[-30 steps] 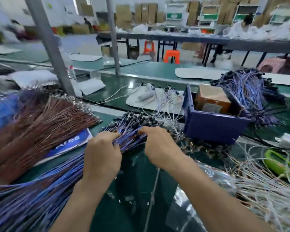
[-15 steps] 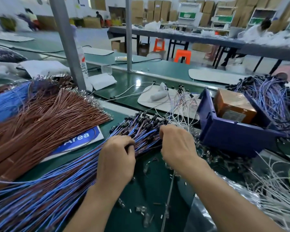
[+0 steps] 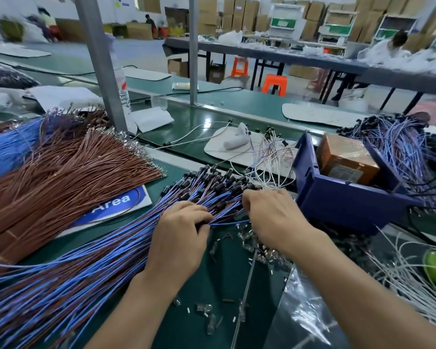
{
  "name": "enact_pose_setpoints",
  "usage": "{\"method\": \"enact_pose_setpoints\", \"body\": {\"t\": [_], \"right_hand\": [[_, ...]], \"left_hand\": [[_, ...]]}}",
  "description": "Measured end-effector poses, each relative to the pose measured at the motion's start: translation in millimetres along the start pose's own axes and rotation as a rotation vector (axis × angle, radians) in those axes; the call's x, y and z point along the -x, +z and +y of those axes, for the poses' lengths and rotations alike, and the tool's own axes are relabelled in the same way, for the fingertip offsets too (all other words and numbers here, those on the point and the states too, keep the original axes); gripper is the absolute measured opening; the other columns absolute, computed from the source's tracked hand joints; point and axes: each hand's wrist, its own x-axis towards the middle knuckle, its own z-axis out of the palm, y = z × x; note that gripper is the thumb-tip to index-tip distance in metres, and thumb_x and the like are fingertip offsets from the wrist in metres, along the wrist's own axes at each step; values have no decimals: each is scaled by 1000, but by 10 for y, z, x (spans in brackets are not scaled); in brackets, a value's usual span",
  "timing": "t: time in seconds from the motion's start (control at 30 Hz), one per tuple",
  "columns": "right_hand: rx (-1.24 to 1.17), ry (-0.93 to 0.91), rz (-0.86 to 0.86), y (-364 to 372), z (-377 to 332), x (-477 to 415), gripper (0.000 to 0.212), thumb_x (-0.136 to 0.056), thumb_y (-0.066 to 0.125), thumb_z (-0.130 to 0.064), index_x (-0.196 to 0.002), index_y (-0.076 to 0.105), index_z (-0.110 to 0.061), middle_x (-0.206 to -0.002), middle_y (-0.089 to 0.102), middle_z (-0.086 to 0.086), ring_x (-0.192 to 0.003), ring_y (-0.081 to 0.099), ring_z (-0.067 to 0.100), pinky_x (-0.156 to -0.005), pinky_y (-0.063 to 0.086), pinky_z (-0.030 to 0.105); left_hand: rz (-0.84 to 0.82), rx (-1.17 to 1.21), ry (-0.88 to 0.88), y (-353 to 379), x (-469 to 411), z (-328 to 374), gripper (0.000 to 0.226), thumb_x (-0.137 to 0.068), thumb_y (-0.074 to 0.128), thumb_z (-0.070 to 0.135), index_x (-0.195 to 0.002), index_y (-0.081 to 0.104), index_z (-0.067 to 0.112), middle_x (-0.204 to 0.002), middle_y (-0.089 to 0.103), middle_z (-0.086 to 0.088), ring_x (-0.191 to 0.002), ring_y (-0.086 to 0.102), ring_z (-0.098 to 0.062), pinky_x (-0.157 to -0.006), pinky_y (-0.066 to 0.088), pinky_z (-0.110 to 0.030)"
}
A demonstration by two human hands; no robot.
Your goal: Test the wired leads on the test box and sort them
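A thick bundle of blue-and-brown wired leads (image 3: 68,278) with black connector ends (image 3: 212,182) lies across the green bench from lower left to centre. My left hand (image 3: 181,238) rests on the bundle, fingers curled over the leads near the connectors. My right hand (image 3: 269,215) is just to its right, fingertips pinching leads at the connector end. An orange test box (image 3: 345,159) sits inside a dark blue bin (image 3: 342,202) to the right of my hands. A second heap of blue leads (image 3: 398,144) lies behind the bin.
A big fan of brown wires (image 3: 61,172) covers the left, over a blue "Area" sign (image 3: 116,202). White wires (image 3: 269,152) lie behind the connectors and at the lower right (image 3: 413,280). Small clear parts (image 3: 257,250) litter the mat. A grey post (image 3: 98,59) stands at the back left.
The view shifted, so the bench sits lower and further right in frame. Both hands stayed on the blue leads, the right hand working closer to the connector ends.
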Motion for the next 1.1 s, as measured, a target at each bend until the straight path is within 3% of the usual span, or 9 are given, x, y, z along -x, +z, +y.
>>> {"method": "enact_pose_setpoints", "body": {"t": [0.2, 0.37, 0.47, 0.57, 0.7, 0.87, 0.97, 1.03, 1.1], "right_hand": [[-554, 214, -34, -298, 280, 175, 25, -99, 51, -15, -83, 62, -31, -68, 68, -2, -45, 51, 8, -43, 43, 26], [-929, 253, -8, -460, 447, 437, 24, -91, 68, -8, -79, 77, -26, -67, 70, 2, -55, 55, 15, -54, 47, 27], [-1027, 306, 112, -488, 527, 612, 26, -86, 72, 1, -78, 81, -23, -64, 71, 7, -54, 60, 13, -50, 45, 20], [-1256, 379, 301, -531, 629, 805, 22, -80, 76, 7, -75, 81, -14, -69, 73, 13, -58, 68, 16, -50, 52, 19], [-1964, 394, 397, -488, 654, 1016, 9, -77, 73, -14, -80, 81, -11, -84, 75, 11, -73, 74, 16, -65, 60, 23], [-1981, 411, 396, -429, 376, 1017, 39, -99, 52, -32, -74, 70, -8, -98, 76, 17, -95, 74, 25, -88, 55, 40], [-2204, 442, 590, -550, 539, 1069, 55, -108, 36, -43, -59, 47, -19, -62, 54, 4, -57, 57, 20, -63, 53, 31], [-2130, 492, 655, -560, 691, 1137, 57, -107, 35, -48, -57, 42, -22, -54, 34, -3, -47, 29, 16, -50, 37, 27], [-1933, 541, 701, -489, 833, 1218, 57, -107, 39, -46, -56, 40, -22, -53, 28, -3, -46, 22, 16, -46, 28, 29]], "left_hand": [[29, 63, -23, -29, 15, 40, 11, -80, 87, 15, -88, 85, 23, -92, 77, 16, -98, 53, 2, -99, 43, -23], [-38, 204, -62, -149, 57, 161, 25, -73, 90, 28, -96, 83, 35, -92, 66, 35, -98, 59, 14, -93, 37, -1], [-110, 142, -59, -196, 102, 230, 27, -73, 78, 54, -99, 79, 49, -89, 73, 28, -89, 68, 3, -87, 52, -20], [-157, 209, -86, -203, 101, 276, 21, -80, 85, 41, -92, 76, 55, -84, 72, 35, -82, 69, 10, -80, 54, -16], [-216, 427, -90, -167, 86, 323, 27, -88, 80, 27, -89, 78, 54, -72, 74, 21, -64, 66, 3, -61, 45, -8], [-394, 560, 0, -56, 119, 560, 26, -89, 78, 23, -99, 79, 47, -92, 76, 29, -91, 71, 8, -80, 49, -6], [-493, 534, 4, -17, 61, 630, 19, -90, 76, 30, -101, 81, 44, -80, 75, 26, -75, 67, 8, -68, 45, -6], [-500, 544, -38, -85, -13, 585, 22, -91, 77, 24, -95, 82, 44, -64, 70, 15, -56, 56, 3, -56, 39, -9], [-441, 579, -122, -157, -101, 576, 27, -87, 80, 11, -82, 84, 37, -59, 70, 10, -49, 54, 3, -52, 36, -5]]}}
